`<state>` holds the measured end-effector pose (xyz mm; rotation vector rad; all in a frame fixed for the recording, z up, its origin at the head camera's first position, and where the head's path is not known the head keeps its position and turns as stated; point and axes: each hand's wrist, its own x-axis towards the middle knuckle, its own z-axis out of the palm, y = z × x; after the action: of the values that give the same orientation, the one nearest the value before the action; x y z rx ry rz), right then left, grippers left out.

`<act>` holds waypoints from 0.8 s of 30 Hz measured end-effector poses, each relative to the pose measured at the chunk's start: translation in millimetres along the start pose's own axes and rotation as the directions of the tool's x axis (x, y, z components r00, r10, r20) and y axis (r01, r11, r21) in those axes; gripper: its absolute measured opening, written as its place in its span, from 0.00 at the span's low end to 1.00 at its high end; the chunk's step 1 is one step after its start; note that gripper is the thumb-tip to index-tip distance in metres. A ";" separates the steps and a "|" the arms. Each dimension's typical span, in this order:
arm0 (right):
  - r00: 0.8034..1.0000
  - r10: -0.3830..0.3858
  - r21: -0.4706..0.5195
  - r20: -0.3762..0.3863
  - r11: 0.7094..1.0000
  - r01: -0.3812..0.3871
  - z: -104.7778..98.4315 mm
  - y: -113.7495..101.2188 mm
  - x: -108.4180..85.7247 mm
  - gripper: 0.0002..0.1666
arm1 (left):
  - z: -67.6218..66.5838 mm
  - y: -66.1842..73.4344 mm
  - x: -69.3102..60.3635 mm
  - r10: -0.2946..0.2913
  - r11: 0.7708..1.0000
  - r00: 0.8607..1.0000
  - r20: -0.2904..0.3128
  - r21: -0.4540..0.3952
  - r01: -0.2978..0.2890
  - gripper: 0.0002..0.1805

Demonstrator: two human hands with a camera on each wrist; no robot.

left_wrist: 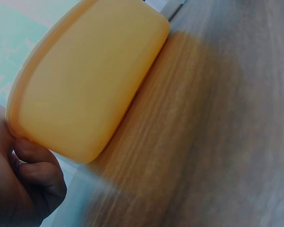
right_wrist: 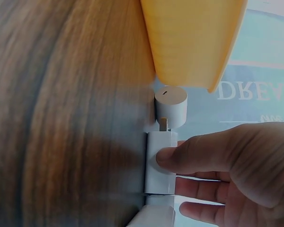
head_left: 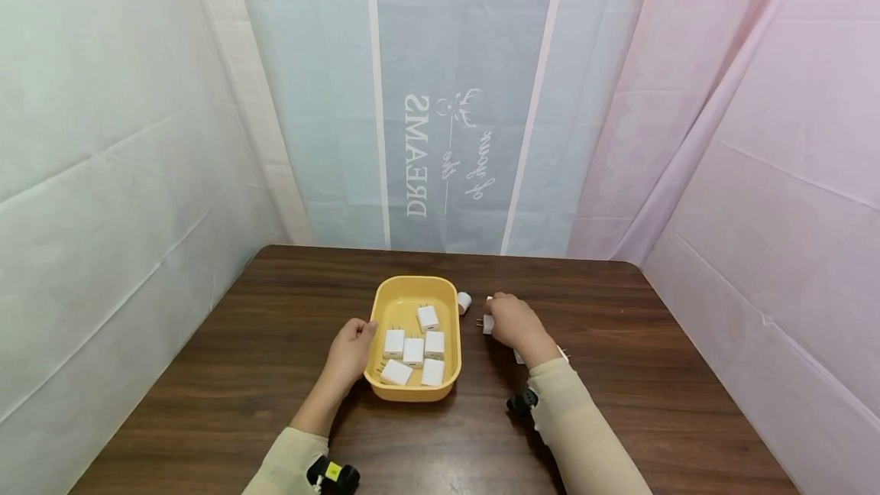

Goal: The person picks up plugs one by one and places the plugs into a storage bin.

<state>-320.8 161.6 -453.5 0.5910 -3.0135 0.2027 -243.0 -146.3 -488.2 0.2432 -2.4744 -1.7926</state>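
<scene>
I judge pick-up in hand, lifting next: right fingers (right_wrist: 199, 188) pinch an adapter (right_wrist: 157, 182) at three o'clock from the tray (head_left: 412, 394), which left fingers (left_wrist: 43, 174) grip at nine.

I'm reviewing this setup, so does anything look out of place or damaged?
Yes: the lettering on the backdrop runs sideways and mirrored, which looks odd. The chargers in the yellow container lie at mixed angles, but nothing looks spilled or damaged.

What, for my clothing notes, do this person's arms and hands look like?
Left sleeve and right sleeve are pale cream. The black left wrist device has a yellow label; the right wrist device is black. Left hand and right hand are gloveless.
</scene>
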 end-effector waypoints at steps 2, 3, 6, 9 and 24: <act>1.000 0.004 0.001 -0.001 1.000 -0.004 0.7 0.0 0.1 0.14 | 0.3 -0.9 0.0 -0.005 1.000 1.000 0.002 0.002 0.005 0.19; 1.000 0.005 0.000 -0.003 1.000 -0.005 1.0 0.1 0.2 0.13 | 0.2 -1.3 0.0 -0.005 1.000 1.000 0.004 0.005 0.005 0.19; 1.000 0.005 0.001 -0.008 1.000 -0.005 2.0 0.6 0.9 0.12 | 0.1 -2.2 0.7 -0.003 1.000 1.000 0.008 0.006 0.003 0.19; 1.000 0.006 0.007 -0.011 1.000 -0.006 2.8 0.7 1.4 0.12 | -0.1 -2.7 1.3 0.001 1.000 1.000 0.009 0.007 -0.001 0.19; 0.999 0.021 0.068 0.028 0.997 -0.023 2.1 4.2 1.8 0.12 | 0.5 -3.4 0.9 0.011 1.000 1.000 0.000 0.014 -0.011 0.18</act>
<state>-324.1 164.4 -455.9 0.5704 -3.0514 0.3023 -243.7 -147.0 -491.7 0.2304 -2.4842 -1.7712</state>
